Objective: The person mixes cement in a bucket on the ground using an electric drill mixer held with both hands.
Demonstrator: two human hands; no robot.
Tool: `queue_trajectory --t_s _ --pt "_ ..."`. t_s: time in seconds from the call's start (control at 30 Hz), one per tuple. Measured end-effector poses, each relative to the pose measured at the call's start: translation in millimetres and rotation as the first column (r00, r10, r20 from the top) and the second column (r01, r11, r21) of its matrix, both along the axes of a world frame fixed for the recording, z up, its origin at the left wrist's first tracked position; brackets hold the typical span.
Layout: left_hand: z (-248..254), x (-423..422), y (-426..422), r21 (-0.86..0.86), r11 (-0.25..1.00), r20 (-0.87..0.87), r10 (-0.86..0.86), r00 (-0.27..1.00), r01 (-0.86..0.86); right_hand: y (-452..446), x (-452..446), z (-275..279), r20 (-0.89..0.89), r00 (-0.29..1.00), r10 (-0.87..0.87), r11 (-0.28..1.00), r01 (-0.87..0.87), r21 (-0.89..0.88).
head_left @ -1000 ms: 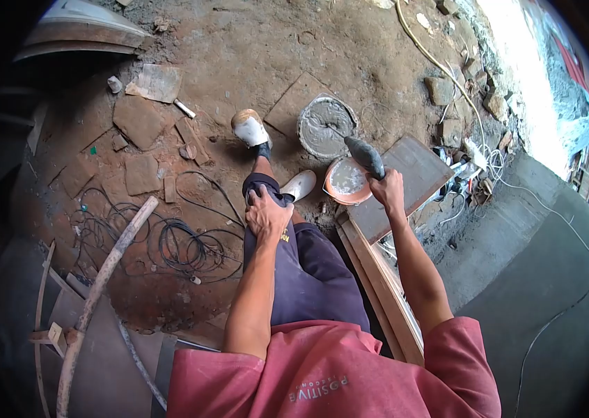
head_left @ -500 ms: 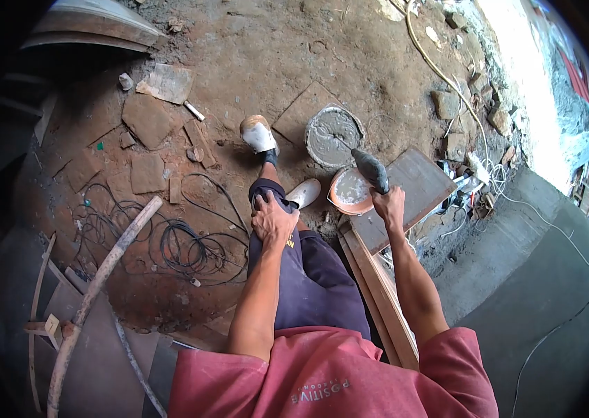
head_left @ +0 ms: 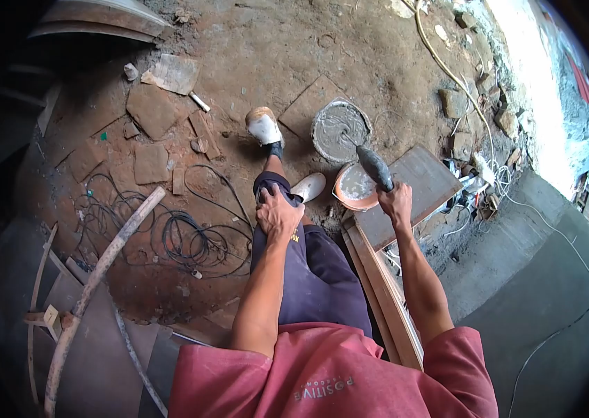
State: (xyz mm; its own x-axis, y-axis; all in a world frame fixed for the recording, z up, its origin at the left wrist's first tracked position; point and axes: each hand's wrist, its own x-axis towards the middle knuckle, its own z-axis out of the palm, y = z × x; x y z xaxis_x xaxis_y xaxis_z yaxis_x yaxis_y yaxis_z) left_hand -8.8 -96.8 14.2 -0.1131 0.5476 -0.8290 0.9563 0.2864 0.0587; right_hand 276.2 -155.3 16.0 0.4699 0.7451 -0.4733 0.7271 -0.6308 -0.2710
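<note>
My right hand (head_left: pixel 396 202) is closed around the rear end of a mortar-smeared power drill (head_left: pixel 374 167). From its front a thin mixing rod (head_left: pixel 352 141) reaches down into a bucket of wet grey mortar (head_left: pixel 342 130); the rod's lower end is hidden in the mix. Just below that bucket stands an orange-rimmed pail (head_left: pixel 356 187) with whitish-grey, watery contents, partly behind the drill. My left hand (head_left: pixel 278 217) lies over my bent left knee, fingers spread on the dark trousers (head_left: pixel 322 279), holding nothing.
A flat board (head_left: pixel 416 188) and long planks (head_left: pixel 381 292) lie by my right leg. Black cable (head_left: pixel 186 240) is coiled at left, near a wooden pole (head_left: pixel 103 268). Broken slabs (head_left: pixel 152 111) dot the dirt floor. A pale hose (head_left: pixel 458 83) runs along the right-hand rubble.
The whole view has shifted slightly, so the buckets sit a little further right and up. The mortar's surface pattern around the rod differs. Both hands keep their places on knee and drill.
</note>
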Motion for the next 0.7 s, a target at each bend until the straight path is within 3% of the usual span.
queue_trajectory --t_s 0.03,0.33,0.4,0.5,0.53,0.63,0.7 --pt "-3.7 -0.4 -5.2 0.095 0.992 -0.043 -0.081 0.996 0.085 -0.4 1.2 -0.5 -0.010 1.000 -0.007 1.000 0.006 -0.026" --pt "-6.2 -1.0 -3.1 0.048 0.998 -0.043 -0.042 0.998 0.044 8.5 0.0 4.0 -0.021 1.000 -0.011 1.000 0.010 -0.016" --pt "-7.9 -0.4 -8.0 0.144 0.985 -0.075 -0.087 0.993 0.097 6.6 -1.1 5.0 -0.022 1.000 -0.008 1.000 0.008 -0.017" --pt "1.1 -0.5 3.9 -0.008 1.000 0.011 0.007 1.000 -0.006 6.4 4.1 2.7 -0.047 0.999 -0.014 1.000 0.013 -0.021" --pt "-4.2 -0.3 -2.8 0.077 0.995 -0.044 -0.054 0.998 0.057 5.7 3.0 1.5 -0.041 0.999 -0.017 1.000 0.018 0.011" --pt "-3.4 -0.3 -3.2 0.111 0.991 -0.053 -0.064 0.996 0.070 7.3 1.6 -1.1 -0.037 0.999 -0.012 0.999 0.013 0.030" --pt "-5.7 0.2 -2.2 0.058 0.996 -0.039 -0.059 0.998 0.061 6.5 4.2 1.6 -0.029 1.000 -0.002 1.000 0.002 0.019"
